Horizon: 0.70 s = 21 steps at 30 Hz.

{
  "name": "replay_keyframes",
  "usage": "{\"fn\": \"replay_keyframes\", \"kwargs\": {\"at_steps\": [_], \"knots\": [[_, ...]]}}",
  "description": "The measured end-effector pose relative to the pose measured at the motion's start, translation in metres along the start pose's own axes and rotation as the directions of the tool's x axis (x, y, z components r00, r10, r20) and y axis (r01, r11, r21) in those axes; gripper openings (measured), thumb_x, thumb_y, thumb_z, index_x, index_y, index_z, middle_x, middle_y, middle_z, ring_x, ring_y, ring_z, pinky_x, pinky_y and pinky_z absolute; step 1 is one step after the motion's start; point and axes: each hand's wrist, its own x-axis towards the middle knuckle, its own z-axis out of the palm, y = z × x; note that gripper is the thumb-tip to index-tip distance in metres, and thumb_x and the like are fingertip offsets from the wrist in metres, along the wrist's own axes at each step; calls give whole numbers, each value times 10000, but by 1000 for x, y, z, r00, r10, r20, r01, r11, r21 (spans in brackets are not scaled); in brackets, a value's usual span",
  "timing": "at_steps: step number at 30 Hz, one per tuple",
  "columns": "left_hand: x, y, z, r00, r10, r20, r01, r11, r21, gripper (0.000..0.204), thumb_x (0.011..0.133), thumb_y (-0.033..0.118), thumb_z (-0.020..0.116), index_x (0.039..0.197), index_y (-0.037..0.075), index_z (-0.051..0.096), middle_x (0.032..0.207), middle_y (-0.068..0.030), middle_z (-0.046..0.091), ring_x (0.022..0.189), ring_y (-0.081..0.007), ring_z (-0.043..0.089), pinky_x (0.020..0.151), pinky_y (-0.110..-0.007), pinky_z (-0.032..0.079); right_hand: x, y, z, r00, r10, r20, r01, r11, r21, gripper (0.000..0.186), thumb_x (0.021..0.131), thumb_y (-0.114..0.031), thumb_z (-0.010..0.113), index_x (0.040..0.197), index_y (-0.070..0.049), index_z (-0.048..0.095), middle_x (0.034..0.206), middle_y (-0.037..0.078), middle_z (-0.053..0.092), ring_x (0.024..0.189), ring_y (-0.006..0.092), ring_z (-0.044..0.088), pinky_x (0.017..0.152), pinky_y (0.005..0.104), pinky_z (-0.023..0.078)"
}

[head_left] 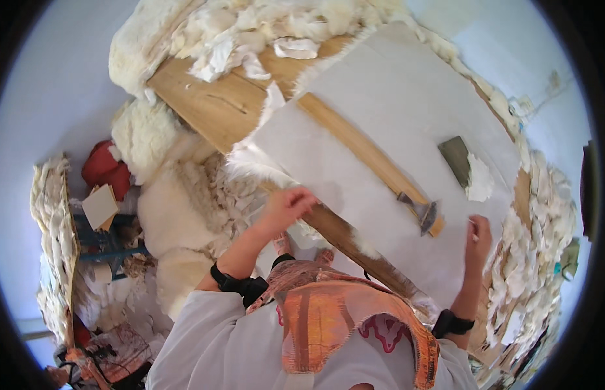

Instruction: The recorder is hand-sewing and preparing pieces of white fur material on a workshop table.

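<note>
On wooden table [218, 107], pale-grey hide [380, 84] w/ white fur edge is laid flat, R edge part-hidden by R forearm [468, 292]. L hand [288, 207] & R hand [478, 239] are curled; grip can't be told.

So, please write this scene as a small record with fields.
Surface: pale, furry-edged sheet on wooden table
Left hand: at table's near edge, fingers bent
Right hand: by sheet's right side, fingers curled
On sheet: wooden strip, metal blade at its near end
Right of strip: dark slab, white scrap against it
Far end: white fleece
</note>
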Motion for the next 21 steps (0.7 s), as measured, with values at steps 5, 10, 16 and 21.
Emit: {"fn": "replay_keyframes", "kwargs": {"at_steps": [5,10,16,21], "knots": [[11,-23,-68,787,345,-511,-154,912,379,137,959,132,672,1077,72,708,989,-93,674,684,-205,643,676,-341,527,53,-110,90,936,-146,321,117,987,107,302,855,-94,744,1134,-32,646,1017,127,627,945,309,635,869,410,522],[20,-26,-95,790,289,-541,7,877,480,286,942,215,709,1195,120,616,1238,-69,594,731,-246,685,718,-396,546,67,-118,101,773,-344,533,406,914,1,289,807,-96,763,1032,-35,592,919,109,583,880,293,589,771,397,496],[22,-25,-106,819,246,-519,54,866,496,361,921,281,739,1212,121,600,1208,-74,593,794,-239,724,724,-418,554,76,-121,135,847,87,524,-348,836,424,165,953,-188,688,965,-61,584,935,66,609,794,209,599,702,361,499],[24,-27,-113,830,225,-510,69,867,494,375,910,284,749,1213,114,608,1161,-87,592,798,-262,722,733,-423,555,125,-223,199,715,-109,690,-655,-448,609,293,1057,-363,538,1022,-84,623,1027,88,613,962,216,587,809,362,510]]}}
